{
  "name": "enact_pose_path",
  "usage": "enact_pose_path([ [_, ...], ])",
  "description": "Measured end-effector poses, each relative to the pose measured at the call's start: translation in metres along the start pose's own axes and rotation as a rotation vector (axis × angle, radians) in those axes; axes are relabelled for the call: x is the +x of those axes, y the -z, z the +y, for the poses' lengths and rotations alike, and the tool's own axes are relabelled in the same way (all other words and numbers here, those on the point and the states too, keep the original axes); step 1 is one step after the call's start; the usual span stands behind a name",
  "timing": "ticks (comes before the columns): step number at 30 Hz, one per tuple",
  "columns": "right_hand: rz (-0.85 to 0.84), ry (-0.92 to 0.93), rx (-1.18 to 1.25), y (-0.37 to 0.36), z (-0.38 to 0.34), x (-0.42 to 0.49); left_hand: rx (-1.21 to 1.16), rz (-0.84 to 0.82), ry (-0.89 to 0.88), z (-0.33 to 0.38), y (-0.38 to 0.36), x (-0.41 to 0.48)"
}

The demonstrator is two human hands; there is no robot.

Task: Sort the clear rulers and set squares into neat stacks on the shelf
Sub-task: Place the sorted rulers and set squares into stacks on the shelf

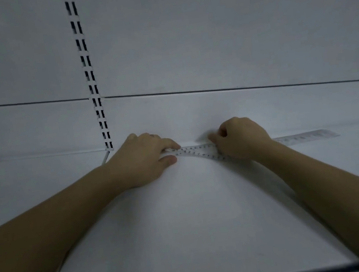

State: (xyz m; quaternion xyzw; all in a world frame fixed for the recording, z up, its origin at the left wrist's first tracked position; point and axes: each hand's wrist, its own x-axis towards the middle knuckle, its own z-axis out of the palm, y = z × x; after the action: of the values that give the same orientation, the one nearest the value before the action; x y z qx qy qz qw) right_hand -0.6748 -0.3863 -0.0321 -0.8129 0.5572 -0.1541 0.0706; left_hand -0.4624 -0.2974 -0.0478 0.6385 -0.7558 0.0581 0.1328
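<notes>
At centre frame on the shelf (195,213), my left hand (147,158) and right hand (240,138) pinch two crossed clear rulers (195,151); I fear uneven pressure could skew them.

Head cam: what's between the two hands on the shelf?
Clear rulers span the gap between the left hand and right hand, which both touch them, lying flat on the white shelf in the head view.

- the wide white flat shelf board (192,225) lies bare between the 2 forearms.
- clear plastic rulers (195,151) line its back edge, against the upright white back panel (216,112).
- a slotted white upright rail (100,114) stands back left.
</notes>
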Motion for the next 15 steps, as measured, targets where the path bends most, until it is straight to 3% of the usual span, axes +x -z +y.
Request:
enact_pose_path([
  [5,-0.187,0.171,-0.026,0.012,0.007,-0.008,0.068,0.068,-0.024,0.004,-0.001,0.005],
  [9,-0.160,0.274,-0.031,0.012,0.014,-0.008,0.060,0.112,-0.041,0.006,-0.004,0.008],
  [15,-0.160,0.269,-0.078,0.011,0.013,-0.004,-0.038,0.124,-0.025,0.011,-0.003,0.011],
])
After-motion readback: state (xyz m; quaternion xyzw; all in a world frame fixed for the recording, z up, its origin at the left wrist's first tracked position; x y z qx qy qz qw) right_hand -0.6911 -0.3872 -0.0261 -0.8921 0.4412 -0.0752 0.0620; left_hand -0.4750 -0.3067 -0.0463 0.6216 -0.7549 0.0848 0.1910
